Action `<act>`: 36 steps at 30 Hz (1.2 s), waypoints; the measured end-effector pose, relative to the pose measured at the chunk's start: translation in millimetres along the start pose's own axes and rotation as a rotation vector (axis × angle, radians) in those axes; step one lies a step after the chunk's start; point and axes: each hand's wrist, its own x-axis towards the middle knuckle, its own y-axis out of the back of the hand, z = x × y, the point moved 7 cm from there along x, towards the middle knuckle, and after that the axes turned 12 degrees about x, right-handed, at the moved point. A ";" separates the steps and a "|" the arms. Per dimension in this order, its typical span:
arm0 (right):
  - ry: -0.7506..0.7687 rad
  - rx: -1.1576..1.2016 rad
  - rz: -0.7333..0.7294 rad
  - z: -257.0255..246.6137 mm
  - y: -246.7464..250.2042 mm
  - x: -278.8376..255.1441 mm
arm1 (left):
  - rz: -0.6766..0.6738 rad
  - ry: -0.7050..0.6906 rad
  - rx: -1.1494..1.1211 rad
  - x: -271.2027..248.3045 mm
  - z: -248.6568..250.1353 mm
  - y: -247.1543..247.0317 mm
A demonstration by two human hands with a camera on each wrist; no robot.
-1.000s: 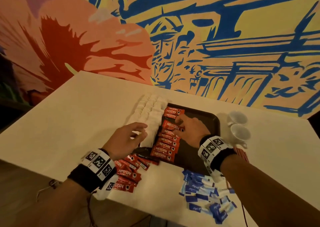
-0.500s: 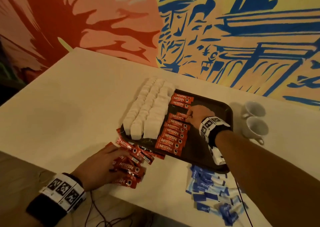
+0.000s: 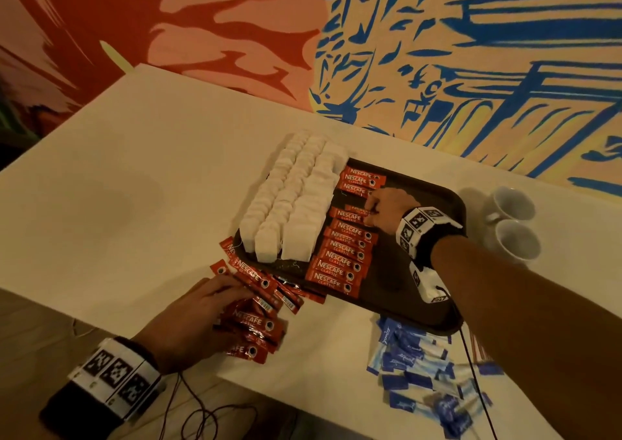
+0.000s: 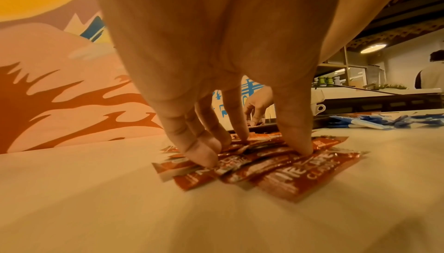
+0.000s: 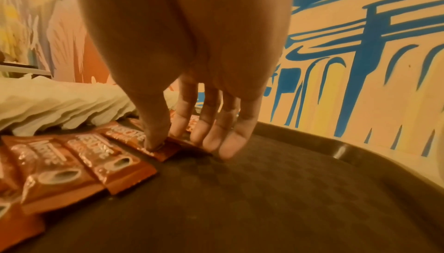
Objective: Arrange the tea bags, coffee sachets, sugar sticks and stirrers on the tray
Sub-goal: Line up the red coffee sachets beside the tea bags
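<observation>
A dark brown tray [image 3: 404, 281] holds rows of white tea bags [image 3: 296, 197] on its left and a column of red coffee sachets [image 3: 343, 248] beside them. My right hand [image 3: 368, 212] is on the tray. Its thumb tip presses the end of one sachet [image 5: 165, 150] in the column, and its fingers [image 5: 216, 139] reach straight down beside it. My left hand [image 3: 232, 301] rests on a loose pile of red sachets [image 3: 259, 325] at the table's front edge. Its spread fingertips [image 4: 206, 158] and thumb press onto the pile [image 4: 276, 171].
Blue sugar sticks [image 3: 414, 369] lie scattered on the table in front of the tray. Two white cups [image 3: 513, 224] stand to its right. A painted wall runs close behind the table [image 3: 134, 187]. Cables hang below the front edge.
My left hand has left the tea bags and come back to the loose sachet pile at the table's front. The right hand has stayed at the sachet column on the tray.
</observation>
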 end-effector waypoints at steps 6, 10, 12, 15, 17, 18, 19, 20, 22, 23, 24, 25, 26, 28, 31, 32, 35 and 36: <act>-0.001 0.040 0.034 -7.9 10.8 6.9 | 0.018 -0.004 0.000 1.4 -0.2 0.8; 0.012 0.050 0.036 -13.9 2.7 10.5 | 0.031 -0.011 -0.006 1.4 -2.6 -0.5; 0.016 0.056 0.024 -14.8 -2.4 10.7 | 0.037 -0.013 -0.009 0.7 -2.4 -1.3; 0.035 0.090 0.033 -15.5 -3.8 10.0 | 0.056 -0.018 -0.043 -1.1 -3.2 -1.1; 0.051 0.078 0.035 -16.5 -2.1 8.5 | 0.093 -0.021 -0.067 -3.6 -5.3 1.6; 0.058 0.068 0.034 -17.4 -0.7 7.3 | 0.114 -0.014 -0.074 -4.9 -6.6 3.9; 0.066 0.061 0.037 -19.1 1.5 5.3 | 0.129 0.000 -0.083 -6.8 -8.3 6.5; 0.078 0.060 0.047 -22.0 4.7 2.3 | 0.135 0.022 -0.095 -8.3 -10.1 9.4; 0.124 0.060 0.089 -32.5 12.9 -7.9 | 0.144 0.057 -0.129 -11.5 -13.7 15.5; 0.161 0.061 0.117 -40.3 17.0 -15.5 | 0.150 0.061 -0.135 -13.0 -15.0 18.4; 0.203 0.069 0.140 -49.6 20.1 -25.1 | 0.150 0.064 -0.127 -14.8 -16.1 20.7; 0.244 0.084 0.154 -59.5 21.7 -36.3 | 0.148 0.064 -0.110 -17.0 -17.5 21.9; 0.285 0.103 0.158 -69.9 21.5 -49.5 | 0.138 0.068 -0.093 -19.5 -19.0 22.4; 0.353 0.133 0.136 -88.9 14.0 -78.5 | 0.111 0.064 -0.065 -24.7 -19.7 23.6; 0.394 0.107 0.017 -109.7 -15.3 -121.6 | 0.072 0.047 -0.024 -33.7 -17.4 20.7; 0.391 0.071 -0.040 -113.9 -28.7 -134.3 | 0.060 0.046 -0.006 -36.4 -14.9 18.4; 0.393 -0.072 -0.178 -122.8 -71.1 -164.2 | 0.048 0.042 0.042 -43.1 -2.9 9.2; 0.395 -0.103 -0.195 -124.9 -82.8 -171.1 | 0.047 0.039 0.053 -44.8 1.1 5.7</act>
